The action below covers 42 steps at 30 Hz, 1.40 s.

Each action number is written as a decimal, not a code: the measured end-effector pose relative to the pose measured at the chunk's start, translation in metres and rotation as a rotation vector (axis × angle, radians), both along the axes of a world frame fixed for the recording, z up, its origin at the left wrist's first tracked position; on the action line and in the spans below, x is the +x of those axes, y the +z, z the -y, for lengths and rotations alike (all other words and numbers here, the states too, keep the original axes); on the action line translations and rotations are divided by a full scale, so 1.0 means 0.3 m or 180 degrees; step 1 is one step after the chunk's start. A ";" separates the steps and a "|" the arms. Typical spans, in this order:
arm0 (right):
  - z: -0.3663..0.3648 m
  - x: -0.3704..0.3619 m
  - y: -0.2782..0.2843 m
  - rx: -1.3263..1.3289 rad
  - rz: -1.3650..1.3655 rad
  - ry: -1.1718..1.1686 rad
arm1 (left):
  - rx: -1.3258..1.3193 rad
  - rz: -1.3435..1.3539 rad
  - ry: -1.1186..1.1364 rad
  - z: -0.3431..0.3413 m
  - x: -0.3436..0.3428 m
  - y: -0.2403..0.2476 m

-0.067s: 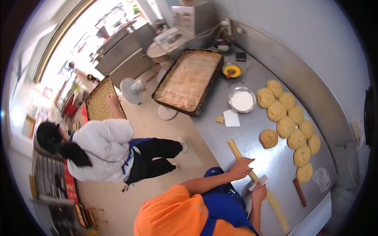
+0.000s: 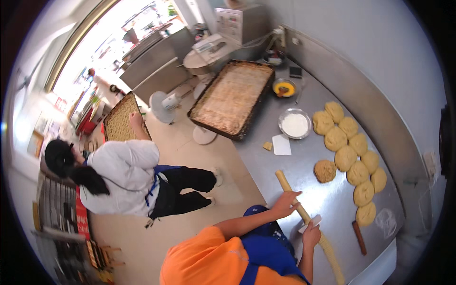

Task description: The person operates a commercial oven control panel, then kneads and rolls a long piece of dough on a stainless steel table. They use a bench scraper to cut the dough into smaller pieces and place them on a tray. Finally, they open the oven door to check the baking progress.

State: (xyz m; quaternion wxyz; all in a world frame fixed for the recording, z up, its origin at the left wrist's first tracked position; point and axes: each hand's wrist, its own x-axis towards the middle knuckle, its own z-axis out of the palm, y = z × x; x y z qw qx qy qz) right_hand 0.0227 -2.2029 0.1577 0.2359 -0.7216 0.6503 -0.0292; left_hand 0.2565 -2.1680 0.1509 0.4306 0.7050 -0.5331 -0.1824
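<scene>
A long pale-yellow dough rope [image 2: 283, 180] lies lengthwise on the steel table in front of me. My left hand [image 2: 285, 204] rests over it, fingers and thumb on either side of the rope. Close below, my right hand [image 2: 311, 234] grips a white dough scraper [image 2: 314, 221], whose blade is down at the rope; whether it has cut through cannot be told. Past my right hand the rope [image 2: 331, 254] runs on toward the lower edge. Beyond my hands sits a brown, crumbly-looking ball [image 2: 325, 171], with several yellow dough balls [image 2: 346, 157] to its right.
A metal bowl of white powder [image 2: 295, 123], a white square card [image 2: 281, 145] and a small dough piece [image 2: 268, 146] are farther off. A large baking tray [image 2: 194, 114] overhangs the table's left edge. A brown stick [image 2: 359, 237] lies right. A co-worker [image 2: 123, 175] handles another tray [image 2: 124, 118].
The whole view has shifted slightly. My left hand stays on the dough rope and my right hand keeps the scraper at it, with hardly any movement.
</scene>
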 end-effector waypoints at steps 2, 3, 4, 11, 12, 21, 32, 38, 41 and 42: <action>0.031 0.019 0.096 0.0117 -0.0109 0.0163 | -0.0238 0.0296 0.0748 -0.169 0.084 -0.053; 0.050 0.011 0.118 0.0193 -0.0200 0.0216 | -0.0270 0.0339 0.1084 -0.249 0.105 -0.067; 0.075 -0.018 0.086 -0.0031 -0.0188 0.0228 | 0.0046 0.0162 0.1482 -0.335 0.113 -0.065; 0.183 -0.048 0.174 -0.1340 0.1216 0.0431 | 0.0870 -0.0658 0.4093 -1.161 -0.032 -0.136; 0.176 -0.017 0.198 -0.1679 0.1802 0.0629 | 0.1120 -0.0625 0.4400 -1.305 -0.098 -0.198; -0.063 0.153 0.256 -0.1116 0.2009 0.1139 | 0.3049 -0.3962 0.4961 -1.970 -0.826 -0.418; -0.525 0.570 0.371 -0.0770 0.2178 0.3363 | 0.0201 -0.4455 0.5841 -1.997 -0.764 -0.540; -0.610 0.673 0.413 -0.0567 0.2297 0.3679 | 0.0020 -0.4221 0.5855 -2.086 -0.657 -0.503; -0.623 0.646 0.393 -0.0463 0.2225 0.3692 | -0.0169 -0.4345 0.5947 -2.105 -0.671 -0.510; -0.621 0.623 0.372 -0.0450 0.2194 0.3685 | -0.0096 -0.4454 0.5962 -2.101 -0.686 -0.510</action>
